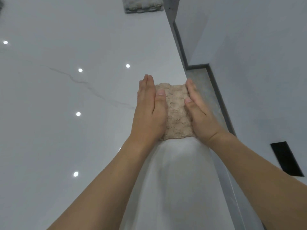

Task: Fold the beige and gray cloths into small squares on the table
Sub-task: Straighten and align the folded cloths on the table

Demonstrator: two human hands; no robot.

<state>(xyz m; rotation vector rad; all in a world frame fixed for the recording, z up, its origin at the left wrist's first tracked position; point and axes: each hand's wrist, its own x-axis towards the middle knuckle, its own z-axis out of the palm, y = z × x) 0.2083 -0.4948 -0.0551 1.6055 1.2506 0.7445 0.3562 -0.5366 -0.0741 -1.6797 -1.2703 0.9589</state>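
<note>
A beige textured cloth (177,112) lies folded into a small rectangle on the glossy white table (74,97), close to the table's right edge. My left hand (149,110) presses flat against the cloth's left side with straight fingers. My right hand (199,112) presses against its right side, fingers also straight. A gray cloth (142,4) lies folded at the far end of the table, near the top of the view.
The table's right edge (179,52) runs diagonally from top centre down to the lower right. Beyond it are a grey floor strip (207,90), a white wall with a dark skirting, and a black rectangle (285,158) at the right.
</note>
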